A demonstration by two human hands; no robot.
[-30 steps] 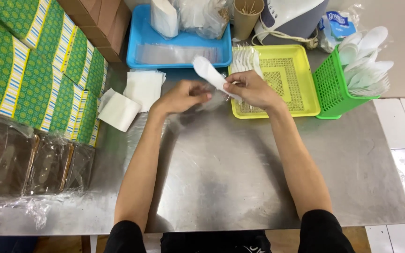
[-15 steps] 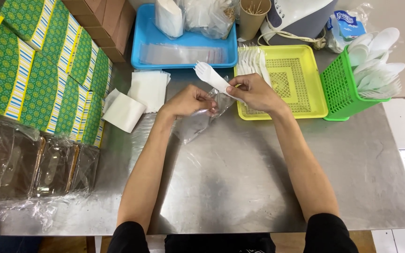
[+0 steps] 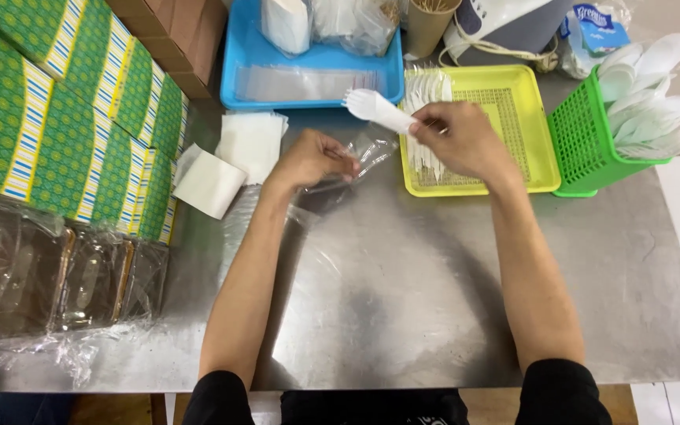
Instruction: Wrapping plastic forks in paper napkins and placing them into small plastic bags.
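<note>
My right hand [image 3: 461,140] holds a white plastic spork [image 3: 377,109] by its handle, its head pointing up and left over the edge of the yellow tray [image 3: 522,134]. My left hand [image 3: 314,158] pinches a small clear plastic bag [image 3: 365,154] that lies crumpled on the steel table [image 3: 403,299] between the two hands. The spork's handle end is close to the bag's mouth. Several more white sporks [image 3: 425,88] lie in the yellow tray just behind my right hand.
A blue tray [image 3: 318,75] with clear bags stands at the back, a green basket [image 3: 592,142] of white spoons at right. White napkins [image 3: 230,161] lie left of my hands. Green patterned boxes [image 3: 64,126] and clear wrapped packs [image 3: 49,275] fill the left side.
My hands have drawn slightly apart. The spork has tilted flatter, and the clear bag now hangs from my left hand alone.
</note>
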